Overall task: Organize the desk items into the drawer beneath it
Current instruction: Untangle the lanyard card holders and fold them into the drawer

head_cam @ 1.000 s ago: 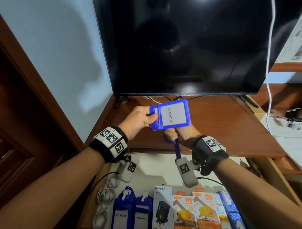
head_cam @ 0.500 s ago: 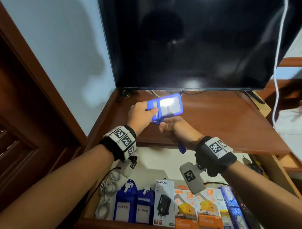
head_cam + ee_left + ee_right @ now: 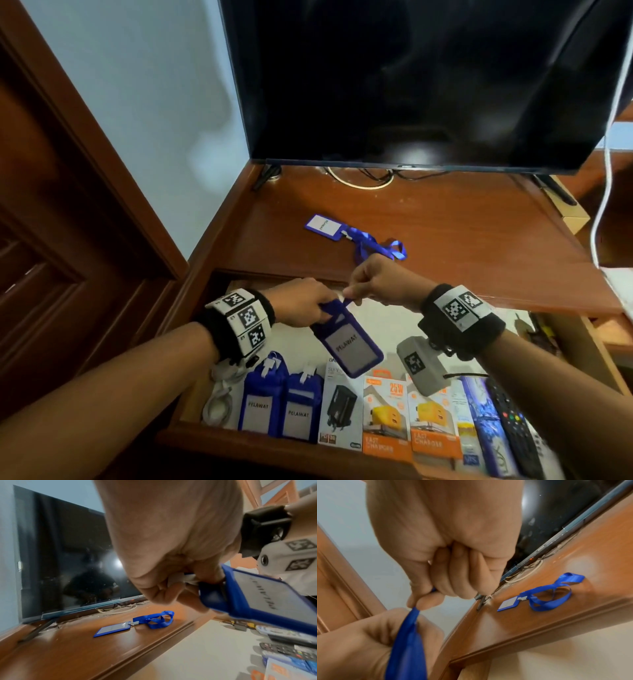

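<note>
Both hands hold one blue "PELAWAT" badge holder above the open drawer. My left hand grips its top end, and the card face hangs tilted below the fingers. My right hand pinches the folded blue lanyard at the clip between thumb and forefinger. A second blue badge holder lies flat on the desk top, its lanyard in a loose tangle beside it. It also shows in the left wrist view as the second badge holder.
Along the drawer's front stand two blue badge holders, a white charger box and orange charger boxes. White cables lie at the drawer's left, a black remote at its right. A TV fills the back of the desk.
Both hands have come down and toward me, from above the desk to over the open drawer, with the badge holder now hanging downward. The second badge on the desk has come into sight.
</note>
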